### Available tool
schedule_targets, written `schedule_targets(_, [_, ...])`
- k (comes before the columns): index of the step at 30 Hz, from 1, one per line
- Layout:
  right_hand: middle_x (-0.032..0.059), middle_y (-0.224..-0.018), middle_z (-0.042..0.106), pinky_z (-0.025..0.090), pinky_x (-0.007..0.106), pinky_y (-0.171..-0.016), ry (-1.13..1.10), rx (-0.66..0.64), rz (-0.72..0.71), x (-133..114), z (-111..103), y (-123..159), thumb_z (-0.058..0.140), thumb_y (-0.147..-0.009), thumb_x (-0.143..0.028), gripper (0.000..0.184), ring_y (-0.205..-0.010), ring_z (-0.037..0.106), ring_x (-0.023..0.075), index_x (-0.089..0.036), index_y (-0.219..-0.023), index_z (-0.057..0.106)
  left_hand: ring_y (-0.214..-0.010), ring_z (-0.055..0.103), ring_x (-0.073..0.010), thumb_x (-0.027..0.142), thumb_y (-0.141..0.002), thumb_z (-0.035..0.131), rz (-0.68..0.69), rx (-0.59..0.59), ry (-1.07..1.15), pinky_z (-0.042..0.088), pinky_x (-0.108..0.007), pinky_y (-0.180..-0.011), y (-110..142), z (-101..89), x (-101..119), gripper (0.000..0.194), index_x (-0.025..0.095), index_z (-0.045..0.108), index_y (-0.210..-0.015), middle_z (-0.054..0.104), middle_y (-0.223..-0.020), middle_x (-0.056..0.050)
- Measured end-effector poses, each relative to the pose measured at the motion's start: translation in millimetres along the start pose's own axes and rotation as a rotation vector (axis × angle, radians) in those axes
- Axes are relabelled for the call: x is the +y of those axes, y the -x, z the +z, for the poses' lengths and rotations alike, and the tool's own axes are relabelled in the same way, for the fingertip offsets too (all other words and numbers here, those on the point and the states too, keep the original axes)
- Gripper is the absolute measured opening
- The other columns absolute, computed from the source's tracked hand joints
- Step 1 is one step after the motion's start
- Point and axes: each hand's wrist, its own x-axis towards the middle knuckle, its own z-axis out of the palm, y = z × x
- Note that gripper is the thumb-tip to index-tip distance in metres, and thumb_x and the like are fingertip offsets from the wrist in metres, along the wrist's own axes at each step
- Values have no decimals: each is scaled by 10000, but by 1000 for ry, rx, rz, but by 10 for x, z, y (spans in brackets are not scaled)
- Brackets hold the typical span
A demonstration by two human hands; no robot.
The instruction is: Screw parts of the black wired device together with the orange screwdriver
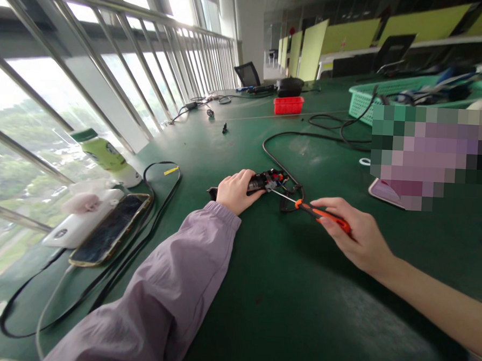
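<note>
A black elongated device (258, 182) is lying mid-view at the green surface (267, 295), directly ahead of the person. The left hand (235, 192) is clamping its body from above, fingers wrapping over the far side and the thumb pressing along the near side. The right hand (353, 232) is closing around the orange-and-black handle of a screwdriver (324, 213), whose thin shaft is pointing at the device's exposed end (272, 178). The tip is appearing to meet that end, but whether it is sitting in a screw is too small to tell.

The device is looking light and stiff, its smooth casing probably being a little slippery under a sideways push. The bare inner parts and thin coloured wires (284, 185) are likely being the fragile portion, so the closed casing, where the left hand is gripping, is offering the safer hold. A black cord (320, 134) is curving near the exposed end and is likely adding some springy drag. The screwdriver's thick handle is seeming easy to grip and turn.
</note>
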Motion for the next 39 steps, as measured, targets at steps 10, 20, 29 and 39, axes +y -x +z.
schedule_targets(10, [53,-969,600,511,295,-703,-44,265,-153,22,65,19,623,-761,-191,394,-835,620,172,-221,-1123,470,-860,623,-217,526,-786,548,9,17,2,429,-304,-722,1,23,-13,391,225,536,-1036,648,-964,-28])
schedule_targets(20, [-42,-565,569,391,241,-434,-12,41,69,-18,-9,19,415,-902,-289,209,-435,527,110,-206,-1060,524,-873,622,-216,524,-790,544,-1,3,8,430,-305,-739,-3,12,-3,386,229,537,-1039,646,-974,-32])
schedule_targets(29, [51,-933,635,515,308,-687,-28,246,-124,11,51,26,614,-768,-204,323,-806,633,183,-229,-1071,504,-864,625,-219,526,-785,550,5,10,-3,428,-300,-724,0,10,-7,388,225,540,-1030,653,-971,-23])
schedule_targets(39, [52,-948,641,529,306,-689,-11,250,-72,19,57,34,603,-782,-230,357,-818,651,187,-234,-1120,489,-910,621,-213,506,-782,567,1,4,13,427,-292,-748,9,4,-7,378,226,538,-1036,652,-986,-22])
